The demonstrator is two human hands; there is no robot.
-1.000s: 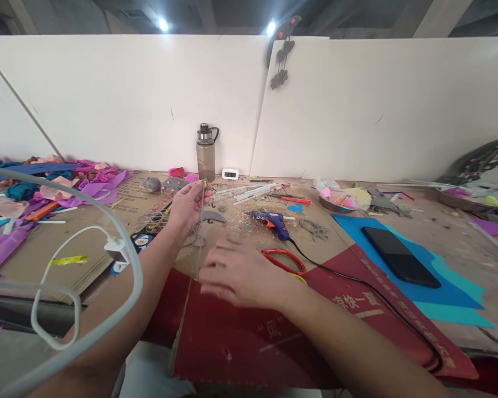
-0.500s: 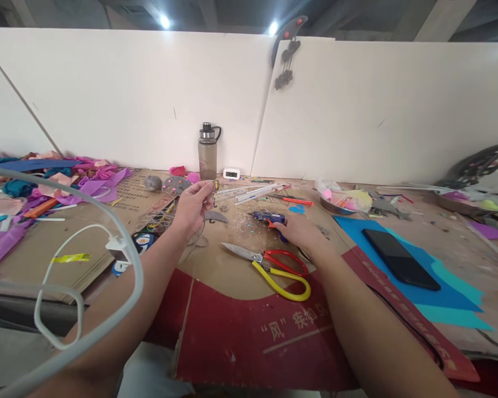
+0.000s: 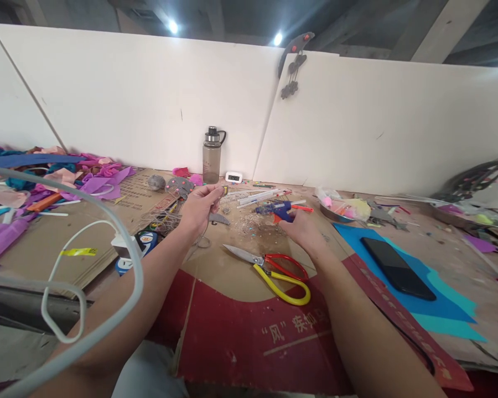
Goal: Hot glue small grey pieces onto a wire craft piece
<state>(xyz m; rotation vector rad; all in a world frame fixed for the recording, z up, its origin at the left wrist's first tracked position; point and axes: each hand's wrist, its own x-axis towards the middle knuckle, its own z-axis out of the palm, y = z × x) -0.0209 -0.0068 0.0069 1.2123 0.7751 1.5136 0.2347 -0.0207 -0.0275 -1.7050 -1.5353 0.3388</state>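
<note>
My right hand (image 3: 301, 224) is closed around the handle of a blue hot glue gun (image 3: 276, 208), whose nozzle points left above the cardboard. Opposite it, my left hand (image 3: 201, 205) pinches a small dark and yellowish piece (image 3: 224, 190) between thumb and fingertips; its kind is too small to make out. Thin string (image 3: 202, 242) lies below the left hand. Beside that hand rests a grey crescent-shaped felt piece (image 3: 219, 219). Scissors (image 3: 269, 272) with one red and one yellow handle lie nearer to me, blades toward the left.
White glue sticks (image 3: 261, 197) lie behind the glue gun. A water bottle (image 3: 211, 157) and a small digital clock (image 3: 233, 177) stand by the white board. A phone (image 3: 398, 268) rests on blue sheets at right. A white cable (image 3: 139, 265) loops across the left foreground.
The glue gun has been lifted off the cardboard and raised slightly, its body now level. My left hand still pinches the small piece. The view has shifted a little.
</note>
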